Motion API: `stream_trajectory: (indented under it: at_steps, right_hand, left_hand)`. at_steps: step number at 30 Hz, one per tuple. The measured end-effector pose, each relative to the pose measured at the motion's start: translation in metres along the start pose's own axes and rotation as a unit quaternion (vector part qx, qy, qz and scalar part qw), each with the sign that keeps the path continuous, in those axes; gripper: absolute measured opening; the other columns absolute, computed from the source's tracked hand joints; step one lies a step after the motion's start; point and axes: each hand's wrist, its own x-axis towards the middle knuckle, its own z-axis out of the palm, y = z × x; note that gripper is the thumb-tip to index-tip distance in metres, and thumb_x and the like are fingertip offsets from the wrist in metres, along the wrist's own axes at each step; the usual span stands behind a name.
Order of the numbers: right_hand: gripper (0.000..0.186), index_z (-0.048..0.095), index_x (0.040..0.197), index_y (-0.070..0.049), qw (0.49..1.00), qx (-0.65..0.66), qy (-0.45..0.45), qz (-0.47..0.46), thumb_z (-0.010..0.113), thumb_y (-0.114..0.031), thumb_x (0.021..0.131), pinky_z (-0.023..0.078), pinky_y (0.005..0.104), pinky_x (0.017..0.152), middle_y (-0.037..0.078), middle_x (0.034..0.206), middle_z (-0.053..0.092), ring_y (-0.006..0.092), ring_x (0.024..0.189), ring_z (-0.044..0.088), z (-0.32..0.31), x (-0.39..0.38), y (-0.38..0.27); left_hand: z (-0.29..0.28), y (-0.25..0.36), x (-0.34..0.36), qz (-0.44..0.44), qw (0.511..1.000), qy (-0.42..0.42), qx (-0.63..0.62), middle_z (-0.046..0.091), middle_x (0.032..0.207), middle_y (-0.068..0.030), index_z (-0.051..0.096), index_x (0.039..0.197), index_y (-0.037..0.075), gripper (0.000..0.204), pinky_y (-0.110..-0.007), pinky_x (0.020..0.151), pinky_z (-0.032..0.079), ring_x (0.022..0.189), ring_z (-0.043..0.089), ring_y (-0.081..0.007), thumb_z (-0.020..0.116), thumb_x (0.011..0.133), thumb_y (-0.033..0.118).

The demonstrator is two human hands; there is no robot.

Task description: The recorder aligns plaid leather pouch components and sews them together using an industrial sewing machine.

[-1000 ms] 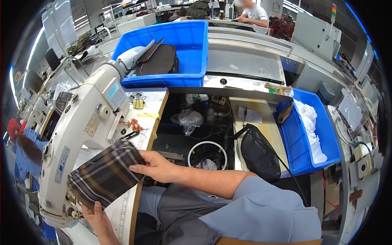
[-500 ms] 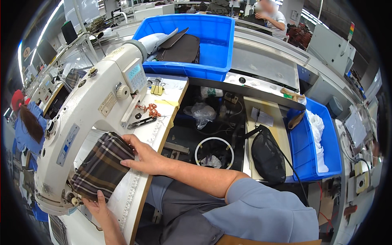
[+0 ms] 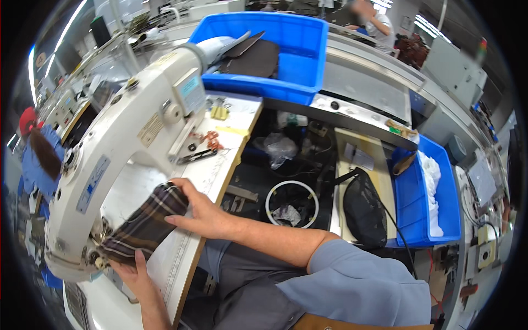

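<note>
A dark plaid fabric piece [image 3: 147, 223] with brown and white lines lies under the head of the white sewing machine [image 3: 124, 118], its near-left end close to the needle area. My right hand [image 3: 204, 213] is closed on its far-right end, thumb on the near side and fingers over the far edge. At the near edge, beside the machine head, my left hand [image 3: 133, 275] grips the fabric with its thumb on top; the other fingers are partly hidden under it. The machine head hides the needle itself.
Small snips [image 3: 197, 156], orange-red bits [image 3: 212, 139] and a yellow clip [image 3: 219, 113] lie on the white machine table. Behind it stands a blue bin [image 3: 258, 88] holding dark pieces. A second blue bin [image 3: 410, 220] holds white cloth. Other people sit farther off.
The plaid fabric has turned and now looks narrower, its far side drawn in toward me. Both hands keep their hold. The whole view has shifted slightly.
</note>
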Motion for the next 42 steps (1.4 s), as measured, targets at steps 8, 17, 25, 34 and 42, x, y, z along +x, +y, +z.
stream_trajectory:
  at_steps: [8, 17, 25, 34, 42]
  right_hand:
    - [0.068, 0.034, 0.141, 0.004, 0.999, 0.037, 0.030, -0.025, 0.073, -0.008, 0.087, 0.043, 0.0308, 0.101, 0.014, 0.123, 0.056, 0.0192, 0.116, 0.055, 0.001, -0.004, 0.006]
    - [0.069, 0.032, 0.141, 0.002, 0.999, 0.032, 0.025, -0.021, 0.074, -0.007, 0.087, 0.042, 0.0324, 0.103, 0.013, 0.124, 0.054, 0.0182, 0.118, 0.052, 0.012, -0.005, 0.006]
    - [0.070, 0.031, 0.146, -0.003, 0.996, -0.002, 0.074, -0.053, 0.070, -0.006, 0.088, 0.041, 0.0358, 0.105, 0.015, 0.134, 0.050, 0.0223, 0.124, 0.051, -0.006, 0.000, -0.002]
    - [0.016, 0.066, 0.112, 0.000, 0.993, 0.072, 0.080, -0.049, 0.062, -0.010, 0.100, 0.047, 0.0218, 0.081, 0.000, 0.096, 0.066, 0.0066, 0.088, 0.059, -0.014, 0.013, -0.022]
    - [0.024, 0.064, 0.097, -0.002, 0.983, 0.174, 0.054, 0.027, 0.058, -0.025, 0.104, 0.046, 0.0218, 0.072, -0.005, 0.084, 0.060, 0.0024, 0.081, 0.051, -0.029, -0.005, -0.014]
  left_hand:
    - [0.009, -0.002, 0.007, 0.006, 1.000, -0.020, -0.012, 0.042, 0.149, -0.0113, 0.027, 0.150, 0.004, 0.075, -0.037, 0.117, 0.025, 0.138, 0.038, -0.0236, 0.072, 0.090, 0.006]
    - [0.004, 0.003, -0.001, -0.006, 0.998, -0.048, 0.027, 0.037, 0.147, -0.0160, 0.022, 0.149, 0.000, 0.080, -0.035, 0.115, 0.029, 0.137, 0.036, -0.0237, 0.073, 0.089, 0.006]
    - [0.003, 0.007, 0.004, -0.067, 0.996, -0.052, -0.028, 0.054, 0.135, -0.0105, 0.037, 0.142, 0.001, 0.054, -0.033, 0.110, 0.036, 0.126, 0.051, -0.0194, 0.064, 0.095, 0.003]
    - [0.005, 0.007, 0.003, -0.070, 0.993, -0.078, -0.045, 0.060, 0.132, -0.0119, 0.035, 0.146, 0.002, 0.052, -0.031, 0.107, 0.040, 0.121, 0.056, -0.0172, 0.059, 0.100, 0.007]
    - [-0.032, -0.017, 0.006, -0.023, 0.996, -0.078, -0.027, 0.059, 0.131, -0.0147, 0.041, 0.143, -0.001, 0.049, -0.034, 0.102, 0.044, 0.117, 0.057, -0.0210, 0.055, 0.104, 0.024]
